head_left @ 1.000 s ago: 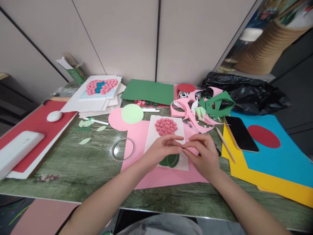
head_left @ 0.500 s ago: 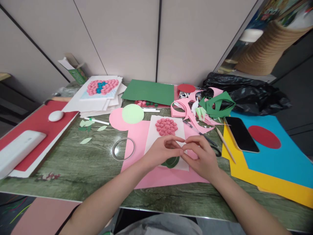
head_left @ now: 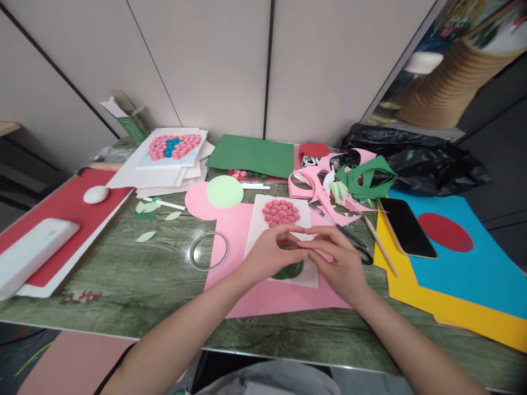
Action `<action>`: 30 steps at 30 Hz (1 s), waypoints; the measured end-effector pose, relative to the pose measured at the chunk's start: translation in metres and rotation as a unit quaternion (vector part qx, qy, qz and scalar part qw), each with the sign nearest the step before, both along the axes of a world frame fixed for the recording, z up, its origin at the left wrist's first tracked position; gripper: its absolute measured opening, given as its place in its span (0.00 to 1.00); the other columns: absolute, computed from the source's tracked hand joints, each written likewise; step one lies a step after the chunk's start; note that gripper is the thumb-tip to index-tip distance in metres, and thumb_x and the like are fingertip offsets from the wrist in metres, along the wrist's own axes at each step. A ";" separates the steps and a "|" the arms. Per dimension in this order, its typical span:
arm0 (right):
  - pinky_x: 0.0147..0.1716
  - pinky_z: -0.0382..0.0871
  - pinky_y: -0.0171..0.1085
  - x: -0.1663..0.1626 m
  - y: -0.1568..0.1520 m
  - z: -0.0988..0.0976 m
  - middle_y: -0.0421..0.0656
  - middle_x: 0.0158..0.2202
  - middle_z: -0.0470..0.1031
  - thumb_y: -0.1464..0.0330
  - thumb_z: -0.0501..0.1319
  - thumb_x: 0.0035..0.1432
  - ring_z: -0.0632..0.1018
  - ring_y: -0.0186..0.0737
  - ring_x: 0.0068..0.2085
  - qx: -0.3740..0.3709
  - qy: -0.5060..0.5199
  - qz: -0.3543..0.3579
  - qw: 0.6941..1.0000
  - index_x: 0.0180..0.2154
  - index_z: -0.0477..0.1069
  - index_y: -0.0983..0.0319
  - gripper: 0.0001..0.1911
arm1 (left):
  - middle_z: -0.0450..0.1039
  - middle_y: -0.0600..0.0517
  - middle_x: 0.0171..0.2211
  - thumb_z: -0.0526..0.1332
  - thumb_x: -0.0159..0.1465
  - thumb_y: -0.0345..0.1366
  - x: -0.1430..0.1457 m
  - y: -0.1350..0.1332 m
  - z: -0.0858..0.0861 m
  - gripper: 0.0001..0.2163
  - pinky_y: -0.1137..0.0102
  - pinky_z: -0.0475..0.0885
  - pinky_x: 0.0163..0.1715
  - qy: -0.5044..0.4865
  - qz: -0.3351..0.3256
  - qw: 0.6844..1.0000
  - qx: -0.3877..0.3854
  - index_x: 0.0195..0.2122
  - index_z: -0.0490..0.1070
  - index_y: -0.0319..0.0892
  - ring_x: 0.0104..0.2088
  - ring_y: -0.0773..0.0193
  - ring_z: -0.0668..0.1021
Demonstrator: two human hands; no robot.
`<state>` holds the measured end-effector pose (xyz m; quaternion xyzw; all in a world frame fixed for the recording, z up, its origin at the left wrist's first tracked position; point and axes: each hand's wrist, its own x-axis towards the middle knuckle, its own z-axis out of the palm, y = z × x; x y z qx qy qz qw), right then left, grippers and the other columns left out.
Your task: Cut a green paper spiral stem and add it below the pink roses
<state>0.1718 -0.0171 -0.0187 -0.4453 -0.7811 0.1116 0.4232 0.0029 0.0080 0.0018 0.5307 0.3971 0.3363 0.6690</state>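
My left hand (head_left: pixel 274 252) and my right hand (head_left: pixel 340 260) meet fingertip to fingertip over a white sheet (head_left: pixel 256 233). Both are closed in a pinch, and whatever lies between the fingers is too small to make out. Just below them shows a curved dark green paper piece (head_left: pixel 290 271); whether it hangs from the fingers or rests on the sheet, I cannot tell. On the upper part of the white sheet sits a cluster of pink rolled-paper coils (head_left: pixel 281 212), its lower edge close to my fingers. A larger pink sheet (head_left: pixel 263 303) lies underneath.
Left of the sheets are a ring of tape (head_left: pixel 191 253), leaf cutouts (head_left: pixel 145 236) and a glue pen (head_left: pixel 167 204). To the right lie scissors (head_left: pixel 364 255), a pencil (head_left: pixel 381 247) and a phone (head_left: pixel 405 227). Paper scraps (head_left: pixel 307 184) and green card (head_left: pixel 251 156) are behind.
The right fingers have shifted slightly over the left fingertips. The green piece below the hands shows a little differently. The camera view has moved very slightly; other things stay in place.
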 end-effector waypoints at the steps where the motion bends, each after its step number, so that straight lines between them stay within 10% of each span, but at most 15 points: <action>1: 0.37 0.73 0.41 0.001 0.000 0.000 0.45 0.41 0.71 0.74 0.60 0.56 0.75 0.42 0.43 -0.004 0.007 -0.006 1.000 0.37 0.75 0.56 0.09 | 0.73 0.51 0.30 0.65 0.51 0.27 0.000 0.000 0.000 0.17 0.68 0.69 0.38 -0.003 -0.006 1.000 0.002 0.44 0.69 0.37 0.34 0.65 0.75; 30: 0.31 0.68 0.37 0.001 -0.002 0.007 0.41 0.31 0.67 0.72 0.64 0.50 0.73 0.38 0.33 0.021 -0.027 -0.003 0.999 0.24 0.66 0.58 0.08 | 0.71 0.50 0.31 0.68 0.49 0.30 0.001 -0.002 -0.007 0.18 0.70 0.67 0.35 -0.034 -0.075 0.996 -0.031 0.42 0.70 0.39 0.34 0.65 0.73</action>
